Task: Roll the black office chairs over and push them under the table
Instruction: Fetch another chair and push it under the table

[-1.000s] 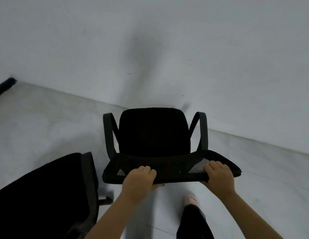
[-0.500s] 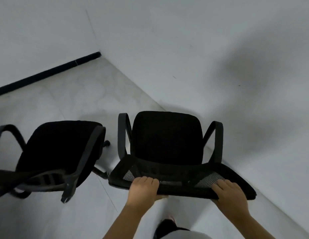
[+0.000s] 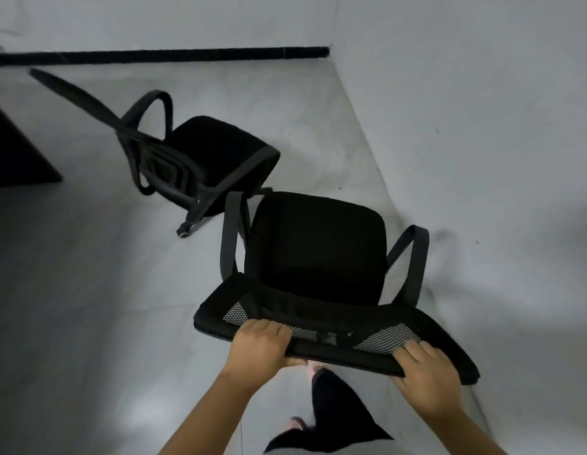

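Both hands grip the top edge of the near office chair's (image 3: 315, 254) mesh backrest (image 3: 334, 336): the left hand (image 3: 261, 348) curls over the rim left of centre, with its thumb underneath, and the right hand (image 3: 428, 372) curls over the rim near the right end. That chair stands in the near right of the scene, facing away, its black seat and both armrests in plain view; its base and casters are hidden beneath the seat. A second office chair (image 3: 200, 159) stands just beyond it to the left, turned sideways. Its near armrest almost meets the left armrest of the held chair, though I cannot tell whether they touch. One caster (image 3: 183, 232) shows under it; the rest of its base is hidden. A dark panel (image 3: 13, 152), possibly part of the worktop, is cut off by the left edge, too dark to identify surely. A dark trouser leg (image 3: 331, 418) and a bit of pale footwear show below the backrest. The grey floor (image 3: 88, 290) lies open to the left and near left. A white wall (image 3: 482, 126) runs close along the right side of the held chair, and a black skirting strip (image 3: 160, 56) marks the far wall, meeting it in a corner.
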